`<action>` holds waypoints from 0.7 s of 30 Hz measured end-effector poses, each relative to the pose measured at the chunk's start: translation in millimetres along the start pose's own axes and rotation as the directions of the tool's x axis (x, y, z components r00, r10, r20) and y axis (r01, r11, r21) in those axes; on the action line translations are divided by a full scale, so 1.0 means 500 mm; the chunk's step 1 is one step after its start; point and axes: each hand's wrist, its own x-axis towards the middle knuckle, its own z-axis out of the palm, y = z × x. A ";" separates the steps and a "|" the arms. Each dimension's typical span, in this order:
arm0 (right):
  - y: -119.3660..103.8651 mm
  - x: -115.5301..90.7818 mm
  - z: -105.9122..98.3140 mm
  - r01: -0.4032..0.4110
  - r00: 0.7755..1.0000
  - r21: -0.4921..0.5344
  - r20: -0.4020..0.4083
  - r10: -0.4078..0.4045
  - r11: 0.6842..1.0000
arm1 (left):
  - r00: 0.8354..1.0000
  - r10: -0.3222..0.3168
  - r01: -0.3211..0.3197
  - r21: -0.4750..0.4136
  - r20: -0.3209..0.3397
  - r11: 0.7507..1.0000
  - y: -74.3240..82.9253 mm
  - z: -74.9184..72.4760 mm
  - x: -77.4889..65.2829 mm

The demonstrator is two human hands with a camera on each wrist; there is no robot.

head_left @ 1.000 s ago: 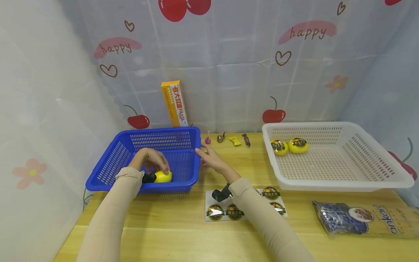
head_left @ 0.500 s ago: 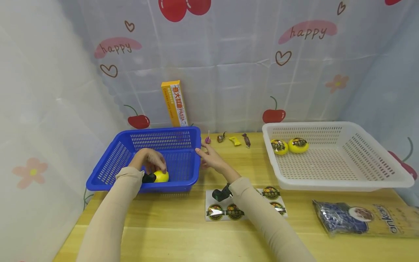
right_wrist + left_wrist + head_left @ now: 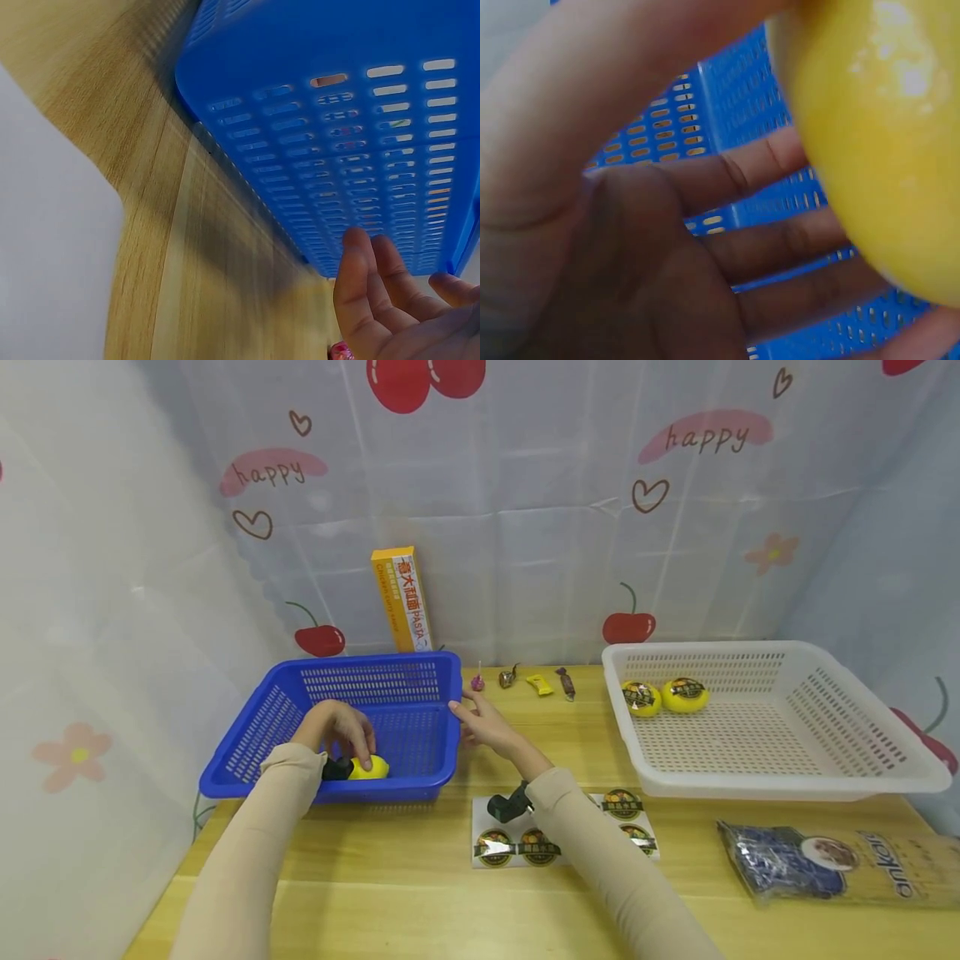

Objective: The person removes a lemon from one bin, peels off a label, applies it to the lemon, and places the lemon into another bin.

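Inside the blue plastic basket (image 3: 408,739), my left hand (image 3: 347,727) holds a yellow lemon (image 3: 371,767) near the front wall. The left wrist view shows the lemon (image 3: 885,150) close up, thumb above it and fingers curving behind and beneath. A black wrist camera covers part of the lemon in the head view. My right hand (image 3: 483,723) holds the basket's right side, thumb at the rim. In the right wrist view its fingers (image 3: 358,262) lie against the outer slotted wall.
A white basket (image 3: 757,787) at right holds two stickered lemons (image 3: 685,695). A sticker sheet (image 3: 517,860) lies under my right forearm. A bagged pasta pack (image 3: 832,864) is at front right. Small candies (image 3: 539,684) line the back, and a pasta box (image 3: 403,600) leans behind the blue basket.
The lemon has turned and shifted slightly left in my left hand, and the fingers have moved on it. My right hand has stayed on the basket's side.
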 end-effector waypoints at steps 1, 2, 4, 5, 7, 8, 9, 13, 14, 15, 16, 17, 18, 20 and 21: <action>0.000 0.000 0.000 -0.002 1.000 0.001 0.000 0.002 1.000 | 1.000 -0.002 0.002 -0.011 0.010 1.000 0.001 0.001 0.000; -0.001 -0.001 0.000 -0.003 1.000 -0.001 -0.001 0.003 1.000 | 1.000 0.000 0.000 -0.023 0.021 1.000 0.002 0.002 0.001; 0.000 0.000 0.001 -0.008 1.000 -0.001 -0.001 0.008 1.000 | 0.999 0.009 -0.007 -0.049 0.037 0.999 0.004 0.003 0.001; 0.000 0.000 0.001 -0.010 1.000 -0.002 -0.002 0.010 1.000 | 0.999 0.020 -0.017 -0.057 0.042 0.998 0.004 0.003 0.001; 0.001 0.001 0.001 -0.011 1.000 -0.005 -0.007 0.011 1.000 | 0.999 0.036 -0.033 -0.081 0.040 0.996 0.005 0.002 0.002; 0.001 0.001 0.001 -0.013 1.000 -0.006 -0.008 0.013 1.000 | 0.999 0.043 -0.040 -0.091 0.030 0.995 0.005 0.002 0.003; 0.002 0.002 0.000 -0.013 1.000 -0.004 -0.007 0.013 1.000 | 0.999 0.047 -0.045 -0.110 0.015 0.993 0.006 0.001 0.002; 0.004 0.003 0.000 -0.013 1.000 -0.005 -0.003 0.013 1.000 | 0.997 0.069 -0.073 -0.172 -0.033 0.982 0.006 0.000 0.001; 0.004 0.003 0.000 -0.015 1.000 -0.004 -0.002 0.015 1.000 | 0.997 0.070 -0.075 -0.181 -0.035 0.981 0.007 0.000 0.000; 0.005 0.004 0.000 -0.015 1.000 -0.004 -0.001 0.015 1.000 | 0.997 0.069 -0.073 -0.177 -0.032 0.981 0.008 0.000 -0.001; 0.005 0.004 0.000 -0.017 1.000 -0.003 -0.001 0.017 1.000 | 0.997 0.066 -0.070 -0.159 -0.025 0.985 0.008 -0.001 -0.002; 0.005 0.004 0.000 -0.019 1.000 -0.001 0.001 0.019 1.000 | 0.998 0.058 -0.059 -0.141 -0.016 0.988 0.010 -0.001 -0.003; 0.005 0.004 0.000 -0.018 1.000 -0.001 0.002 0.018 1.000 | 0.999 0.049 -0.050 -0.118 -0.008 0.992 0.011 -0.002 -0.005; 0.004 0.002 0.000 -0.014 1.000 -0.002 0.002 0.014 1.000 | 0.999 0.034 -0.033 -0.073 0.003 0.997 0.014 -0.002 -0.006; -0.005 -0.004 0.000 -0.012 1.000 -0.005 0.006 0.012 1.000 | 1.000 0.026 -0.026 -0.053 0.007 0.998 0.015 -0.002 -0.006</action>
